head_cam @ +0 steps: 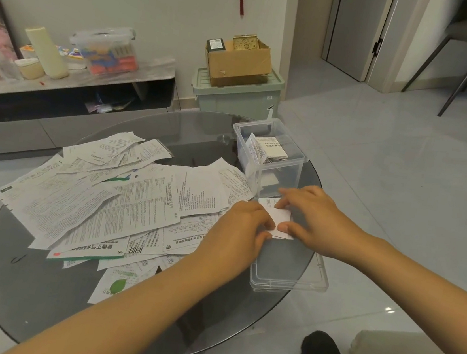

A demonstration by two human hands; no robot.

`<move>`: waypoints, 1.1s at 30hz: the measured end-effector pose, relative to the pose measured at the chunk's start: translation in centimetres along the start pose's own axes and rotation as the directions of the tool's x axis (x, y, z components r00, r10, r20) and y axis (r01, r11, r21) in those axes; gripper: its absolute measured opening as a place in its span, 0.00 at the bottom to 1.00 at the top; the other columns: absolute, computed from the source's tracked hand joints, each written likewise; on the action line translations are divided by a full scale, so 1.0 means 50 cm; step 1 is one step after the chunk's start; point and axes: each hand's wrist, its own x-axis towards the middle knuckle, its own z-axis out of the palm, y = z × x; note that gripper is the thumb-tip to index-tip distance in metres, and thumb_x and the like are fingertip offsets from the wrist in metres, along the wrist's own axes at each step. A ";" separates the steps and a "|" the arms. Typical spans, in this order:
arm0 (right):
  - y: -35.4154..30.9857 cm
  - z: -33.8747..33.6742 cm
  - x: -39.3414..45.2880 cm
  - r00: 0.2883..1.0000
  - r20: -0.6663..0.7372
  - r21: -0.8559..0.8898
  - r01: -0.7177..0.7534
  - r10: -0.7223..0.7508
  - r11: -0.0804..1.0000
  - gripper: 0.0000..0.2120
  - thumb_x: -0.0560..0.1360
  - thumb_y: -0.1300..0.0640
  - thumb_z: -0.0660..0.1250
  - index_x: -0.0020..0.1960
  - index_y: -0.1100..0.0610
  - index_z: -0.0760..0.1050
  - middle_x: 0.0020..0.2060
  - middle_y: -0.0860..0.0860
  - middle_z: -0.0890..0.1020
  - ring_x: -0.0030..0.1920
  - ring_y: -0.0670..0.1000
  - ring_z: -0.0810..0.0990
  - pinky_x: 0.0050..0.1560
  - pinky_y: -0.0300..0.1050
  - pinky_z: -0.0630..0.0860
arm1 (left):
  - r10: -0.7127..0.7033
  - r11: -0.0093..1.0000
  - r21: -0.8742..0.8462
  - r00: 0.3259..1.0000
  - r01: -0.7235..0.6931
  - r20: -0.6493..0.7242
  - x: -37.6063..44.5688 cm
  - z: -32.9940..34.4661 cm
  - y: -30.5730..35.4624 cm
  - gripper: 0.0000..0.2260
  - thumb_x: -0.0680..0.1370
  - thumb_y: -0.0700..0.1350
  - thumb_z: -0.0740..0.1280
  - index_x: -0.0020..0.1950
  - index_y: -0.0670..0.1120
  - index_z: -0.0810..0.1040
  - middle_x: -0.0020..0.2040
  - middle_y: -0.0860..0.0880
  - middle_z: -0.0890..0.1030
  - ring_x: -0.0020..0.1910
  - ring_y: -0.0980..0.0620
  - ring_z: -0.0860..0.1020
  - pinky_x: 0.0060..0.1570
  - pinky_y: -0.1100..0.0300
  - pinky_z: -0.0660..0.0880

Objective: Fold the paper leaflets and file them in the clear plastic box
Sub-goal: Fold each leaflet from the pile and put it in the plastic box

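A small folded leaflet is held between both hands on the round glass bench.

The left hand is curled, its fingertips pinching the leaflet's near left edge; the right hand is bent over the far side, thumb and fingers pressed on the paper. The clear plastic box stands just behind, folded leaflets inside, its lid lying beside the hands. Unfolded leaflets are heaped to the left.

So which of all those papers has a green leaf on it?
The leaflet at the near edge of the pile, just left of the left forearm. It shows a green leaf picture; the other loose sheets around it are mostly plain black print.
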 end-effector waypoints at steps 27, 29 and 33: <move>0.006 0.005 -0.001 0.996 0.003 -0.054 -0.087 0.087 0.995 0.18 0.76 0.47 0.64 0.66 0.44 0.71 0.66 0.43 0.69 0.67 0.49 0.61 0.65 0.44 0.57 | 0.117 0.975 0.162 0.969 -0.154 0.216 -0.009 -0.014 0.001 0.21 0.77 0.51 0.54 0.62 0.45 0.78 0.62 0.46 0.73 0.59 0.46 0.68 0.59 0.52 0.68; 0.011 -0.002 -0.013 0.992 0.052 -0.060 -0.114 0.117 0.992 0.21 0.76 0.43 0.63 0.68 0.39 0.67 0.70 0.41 0.65 0.70 0.49 0.57 0.67 0.46 0.54 | 0.112 0.983 0.119 0.970 -0.141 0.216 -0.011 -0.016 -0.001 0.18 0.79 0.50 0.56 0.64 0.47 0.77 0.64 0.47 0.71 0.62 0.48 0.66 0.62 0.57 0.65; 0.013 -0.004 -0.020 0.980 0.117 -0.061 -0.153 0.159 0.986 0.22 0.76 0.42 0.62 0.69 0.35 0.62 0.73 0.41 0.60 0.72 0.50 0.54 0.69 0.50 0.52 | 0.108 0.989 0.063 0.953 -0.131 0.281 -0.013 -0.024 -0.014 0.16 0.81 0.48 0.58 0.67 0.47 0.75 0.68 0.49 0.68 0.66 0.52 0.63 0.66 0.62 0.60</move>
